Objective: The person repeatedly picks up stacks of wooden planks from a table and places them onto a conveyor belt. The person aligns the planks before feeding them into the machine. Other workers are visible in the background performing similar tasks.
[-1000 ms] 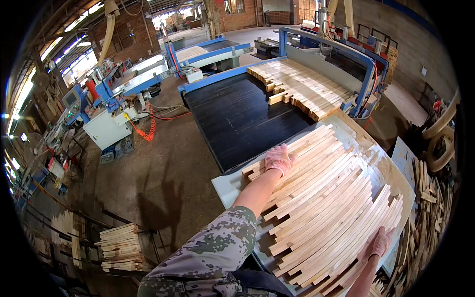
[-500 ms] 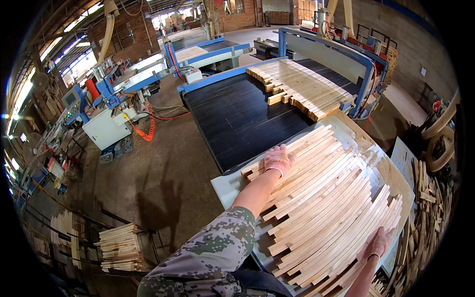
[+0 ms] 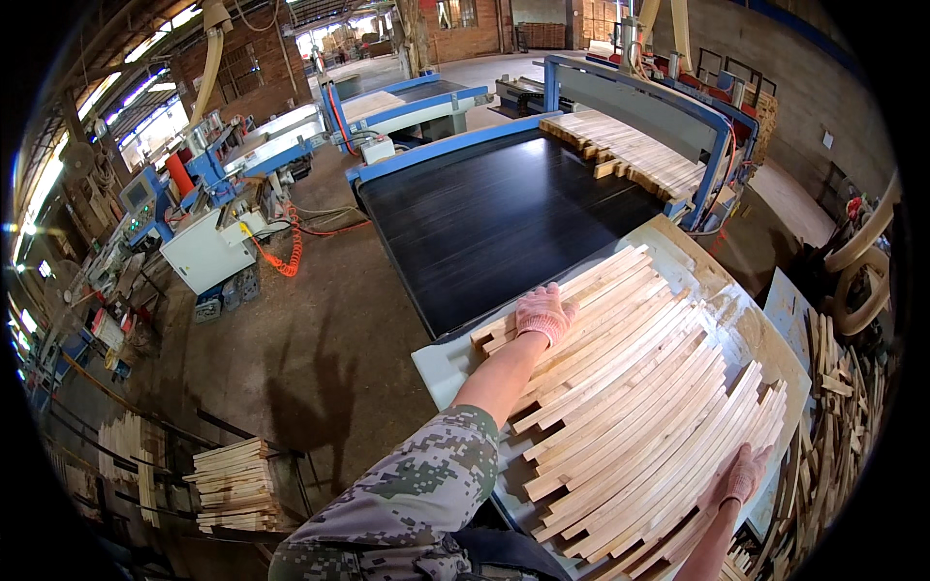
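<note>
A wide row of pale wooden strips (image 3: 620,397) lies side by side on a light board (image 3: 441,368), their left ends uneven. My left hand (image 3: 544,315), in a pinkish knit glove, is hooked over the far edge of this row toward its left end. Against the near right edge of the row rests my right hand (image 3: 744,474), gloved the same way, its fingers bent on the wood. Both hands are closed on the row from opposite sides; the left fingertips are partly hidden.
Beyond the board a black conveyor belt (image 3: 484,223) carries another row of strips (image 3: 635,155) beside a blue-framed machine (image 3: 722,145). A white control cabinet (image 3: 208,254) stands left, with stacked strips (image 3: 232,484) lower left. Scrap wood (image 3: 823,426) is heaped at right.
The row of strips on the black belt has shifted to the right, toward the blue-framed machine, baring more of the belt. My hands and the near row have stayed in place.
</note>
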### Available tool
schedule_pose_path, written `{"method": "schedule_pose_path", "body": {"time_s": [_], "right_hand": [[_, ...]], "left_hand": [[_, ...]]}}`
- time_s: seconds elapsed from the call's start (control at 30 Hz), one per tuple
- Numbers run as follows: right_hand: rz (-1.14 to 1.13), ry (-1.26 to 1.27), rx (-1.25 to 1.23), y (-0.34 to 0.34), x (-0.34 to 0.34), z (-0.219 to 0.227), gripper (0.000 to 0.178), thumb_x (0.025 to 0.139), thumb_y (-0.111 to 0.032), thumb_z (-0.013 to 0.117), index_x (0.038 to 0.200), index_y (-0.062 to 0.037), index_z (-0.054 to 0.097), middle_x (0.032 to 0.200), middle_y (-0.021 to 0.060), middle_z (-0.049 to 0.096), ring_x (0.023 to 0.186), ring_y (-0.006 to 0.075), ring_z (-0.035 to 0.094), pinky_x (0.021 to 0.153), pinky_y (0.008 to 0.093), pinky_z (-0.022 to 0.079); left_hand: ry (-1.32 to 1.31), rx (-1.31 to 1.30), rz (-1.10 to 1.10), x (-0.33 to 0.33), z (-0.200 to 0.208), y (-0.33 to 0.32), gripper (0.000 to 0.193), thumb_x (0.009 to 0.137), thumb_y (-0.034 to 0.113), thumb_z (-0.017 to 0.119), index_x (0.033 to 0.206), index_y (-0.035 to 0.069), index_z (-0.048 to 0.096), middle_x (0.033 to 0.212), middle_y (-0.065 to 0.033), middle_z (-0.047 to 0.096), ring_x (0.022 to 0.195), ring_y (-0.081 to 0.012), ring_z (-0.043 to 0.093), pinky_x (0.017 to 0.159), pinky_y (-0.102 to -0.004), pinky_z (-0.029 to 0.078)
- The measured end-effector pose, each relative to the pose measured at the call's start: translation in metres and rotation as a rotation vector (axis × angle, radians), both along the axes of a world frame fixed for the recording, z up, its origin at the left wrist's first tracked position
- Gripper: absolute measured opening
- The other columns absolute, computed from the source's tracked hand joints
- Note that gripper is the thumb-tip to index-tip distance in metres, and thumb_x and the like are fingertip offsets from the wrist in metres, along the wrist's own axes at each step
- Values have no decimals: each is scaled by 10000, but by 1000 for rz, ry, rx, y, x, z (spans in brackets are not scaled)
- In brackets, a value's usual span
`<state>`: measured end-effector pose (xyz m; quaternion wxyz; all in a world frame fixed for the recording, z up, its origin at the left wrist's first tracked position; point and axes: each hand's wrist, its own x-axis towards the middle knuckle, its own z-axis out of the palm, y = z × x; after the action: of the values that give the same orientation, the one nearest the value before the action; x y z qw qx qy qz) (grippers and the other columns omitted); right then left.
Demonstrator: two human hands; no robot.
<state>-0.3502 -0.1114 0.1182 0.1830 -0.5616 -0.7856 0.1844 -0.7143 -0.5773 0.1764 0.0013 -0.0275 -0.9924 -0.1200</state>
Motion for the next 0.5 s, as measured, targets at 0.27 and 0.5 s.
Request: {"method": "schedule_pose_path", "body": {"time_s": [0.27, 0.5], "right_hand": [[-6, 8, -28, -13, -5, 14, 842, 1005, -433, 670, 1710, -155, 303, 1554, 274, 558, 1403, 424, 563, 1165, 467, 435], [4, 4, 6, -2, -1, 1, 841, 1006, -461, 657, 1714, -183, 300, 1551, 267, 559, 1393, 425, 563, 1172, 465, 423]], "left_hand": [[15, -4, -5, -2, -5, -4, 762, 1043, 646, 481, 1579, 104, 491, 1465, -172, 635, 1355, -318, 616, 1138, -461, 463], [-3, 3, 9, -2, -2, -1, 739, 1042, 644, 489, 1543, 102, 516, 1448, -170, 644, 1346, -318, 622, 1131, -464, 467]]}}
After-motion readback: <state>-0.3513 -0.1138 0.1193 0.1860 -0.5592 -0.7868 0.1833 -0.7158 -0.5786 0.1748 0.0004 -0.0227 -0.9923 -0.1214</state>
